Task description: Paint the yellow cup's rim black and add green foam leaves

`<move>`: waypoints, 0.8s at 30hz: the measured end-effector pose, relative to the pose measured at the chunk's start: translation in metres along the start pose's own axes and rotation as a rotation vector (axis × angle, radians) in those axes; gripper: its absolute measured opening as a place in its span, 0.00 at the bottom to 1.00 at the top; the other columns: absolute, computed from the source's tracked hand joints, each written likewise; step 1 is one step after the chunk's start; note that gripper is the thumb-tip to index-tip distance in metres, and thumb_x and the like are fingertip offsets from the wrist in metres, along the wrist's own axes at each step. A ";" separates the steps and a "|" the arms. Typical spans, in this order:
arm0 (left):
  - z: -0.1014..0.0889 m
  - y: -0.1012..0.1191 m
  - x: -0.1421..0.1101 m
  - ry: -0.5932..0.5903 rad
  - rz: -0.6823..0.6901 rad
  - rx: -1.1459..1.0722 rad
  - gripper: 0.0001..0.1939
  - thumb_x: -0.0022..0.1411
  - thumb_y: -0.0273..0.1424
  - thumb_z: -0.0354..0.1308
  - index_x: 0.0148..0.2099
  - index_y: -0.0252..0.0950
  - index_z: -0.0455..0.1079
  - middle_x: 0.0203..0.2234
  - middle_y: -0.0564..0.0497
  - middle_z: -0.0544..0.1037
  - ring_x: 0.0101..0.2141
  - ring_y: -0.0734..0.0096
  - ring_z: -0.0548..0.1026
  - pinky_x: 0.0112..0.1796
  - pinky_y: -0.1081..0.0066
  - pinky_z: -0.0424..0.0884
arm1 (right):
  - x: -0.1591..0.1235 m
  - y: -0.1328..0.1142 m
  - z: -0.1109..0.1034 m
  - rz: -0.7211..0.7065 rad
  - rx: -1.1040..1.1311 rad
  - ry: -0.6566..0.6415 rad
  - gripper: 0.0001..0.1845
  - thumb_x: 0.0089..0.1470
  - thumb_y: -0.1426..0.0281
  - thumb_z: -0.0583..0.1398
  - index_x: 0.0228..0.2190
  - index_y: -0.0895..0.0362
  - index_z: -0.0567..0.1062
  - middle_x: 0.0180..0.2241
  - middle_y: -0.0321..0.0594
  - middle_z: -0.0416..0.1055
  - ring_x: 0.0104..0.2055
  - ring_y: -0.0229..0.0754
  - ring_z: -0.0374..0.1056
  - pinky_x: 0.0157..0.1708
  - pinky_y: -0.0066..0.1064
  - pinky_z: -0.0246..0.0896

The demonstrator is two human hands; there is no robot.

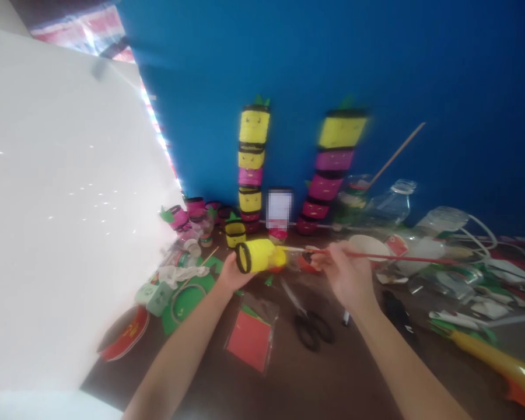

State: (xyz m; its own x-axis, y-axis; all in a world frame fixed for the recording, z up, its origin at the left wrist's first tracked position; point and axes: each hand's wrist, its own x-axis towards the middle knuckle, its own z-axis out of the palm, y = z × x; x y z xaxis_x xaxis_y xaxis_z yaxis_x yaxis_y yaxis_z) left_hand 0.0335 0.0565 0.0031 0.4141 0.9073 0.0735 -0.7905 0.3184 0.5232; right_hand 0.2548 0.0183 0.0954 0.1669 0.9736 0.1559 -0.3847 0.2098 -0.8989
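Gripping the yellow cup (260,255) on its side, the left hand (233,276) is closed around it, over the far half of the table (306,388). The right hand (349,274) has its fingers pinched on the red brush (402,257), whose pale end reaches the cup's right end — whether they touch is too blurred to tell. Nearer than the cup lie the scissors (312,329), handles toward the near edge, and just left of them the packet (250,341) with red paper. Two face-painted stacks, one left (251,157) and one right (332,169), stand along the far edge — the right one leaning. Clear bottles (389,207) crowd the far right.
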 end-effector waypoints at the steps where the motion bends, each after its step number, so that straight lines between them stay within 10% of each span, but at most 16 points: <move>1: -0.001 0.000 0.000 -0.004 -0.001 0.000 0.31 0.48 0.42 0.58 0.52 0.30 0.65 0.48 0.40 0.72 0.56 0.52 0.61 0.56 0.56 0.52 | -0.001 -0.001 0.000 -0.013 -0.028 -0.004 0.15 0.37 0.58 0.68 0.20 0.54 0.70 0.16 0.33 0.73 0.19 0.39 0.71 0.19 0.26 0.66; 12: 0.000 -0.001 -0.001 0.034 -0.058 0.037 0.25 0.47 0.39 0.59 0.47 0.31 0.68 0.43 0.43 0.75 0.56 0.53 0.61 0.56 0.57 0.52 | -0.020 0.014 -0.018 0.127 0.097 -0.085 0.18 0.39 0.64 0.68 0.14 0.54 0.64 0.26 0.34 0.77 0.39 0.44 0.74 0.47 0.39 0.65; 24: 0.005 -0.003 -0.002 0.059 -0.098 0.093 0.29 0.43 0.39 0.62 0.48 0.35 0.65 0.44 0.43 0.74 0.53 0.49 0.64 0.53 0.51 0.57 | -0.033 0.024 -0.029 0.193 0.038 -0.001 0.19 0.35 0.64 0.70 0.14 0.55 0.63 0.30 0.37 0.78 0.36 0.46 0.74 0.34 0.34 0.70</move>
State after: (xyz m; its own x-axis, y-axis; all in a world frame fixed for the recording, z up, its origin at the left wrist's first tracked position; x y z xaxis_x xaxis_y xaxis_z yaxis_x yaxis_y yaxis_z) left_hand 0.0372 0.0522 0.0055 0.4584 0.8882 -0.0303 -0.7010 0.3823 0.6020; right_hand 0.2667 -0.0118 0.0569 0.0853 0.9962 -0.0173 -0.4435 0.0225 -0.8960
